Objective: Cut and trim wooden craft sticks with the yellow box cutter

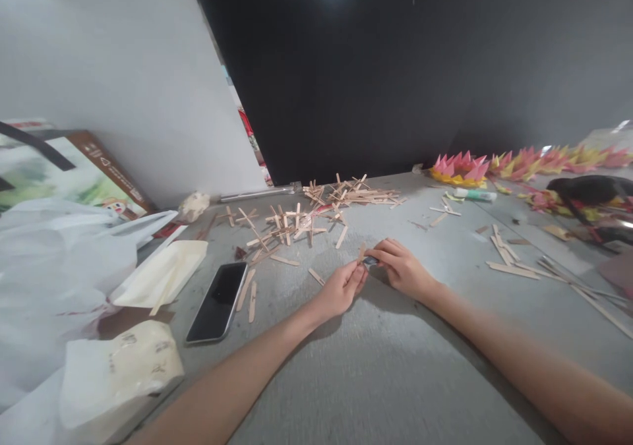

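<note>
Close together over the grey table [316, 372], my two hands work at one small spot. My left hand [343, 288] pinches a short wooden craft stick [362, 252], its tip poking up past the fingers. Between the closed fingers of my right hand [403, 270] is a small flat dark-grey piece [370, 260], touching or nearly touching the stick; its exact kind is too small to tell. Just beyond the hands lies a pile of wooden craft sticks [366, 196], many joined in crosses. A single stick [316, 277] lies beside my left hand.
A phone [217, 303], a white tray [190, 264] with a stick in it, and a plastic bag [64, 260] occupy the left. Pink and yellow folded-paper pieces [459, 168], a glue stick [475, 195] and loose sticks [512, 270] lie right. A black panel [370, 76] rises behind.
</note>
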The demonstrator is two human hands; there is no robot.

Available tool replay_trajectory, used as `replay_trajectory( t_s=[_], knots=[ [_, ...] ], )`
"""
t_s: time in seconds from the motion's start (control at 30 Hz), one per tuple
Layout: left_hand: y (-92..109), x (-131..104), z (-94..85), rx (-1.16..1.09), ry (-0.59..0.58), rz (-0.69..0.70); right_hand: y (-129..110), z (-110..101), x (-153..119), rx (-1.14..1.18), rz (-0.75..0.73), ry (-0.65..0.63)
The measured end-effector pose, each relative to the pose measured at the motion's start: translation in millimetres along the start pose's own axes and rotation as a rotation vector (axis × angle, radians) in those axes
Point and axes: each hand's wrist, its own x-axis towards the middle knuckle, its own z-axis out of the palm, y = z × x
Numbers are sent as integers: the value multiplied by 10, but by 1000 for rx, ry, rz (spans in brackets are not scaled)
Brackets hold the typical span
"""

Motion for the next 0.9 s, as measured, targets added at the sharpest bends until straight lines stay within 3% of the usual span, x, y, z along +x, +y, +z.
replay_trajectory(
  t_s=[0.23, 0.47, 0.6, 0.77, 0.9],
  knots=[
    [43, -3, 16, -26, 8, -15, -24, 25, 6, 38, 7, 5],
    [-35, 11, -9, -11, 18, -21, -35, 43, 18, 91, 34, 17],
    [-72, 17, -21, -53, 57, 3, -23, 55, 28, 102, 83, 24],
    [-108, 17, -39, -92, 112, 61, 36, 65, 13, 32, 200, 125],
    [-49, 13, -34, -47, 124, 11, 11, 50, -10, 23, 188, 83]
  ],
)
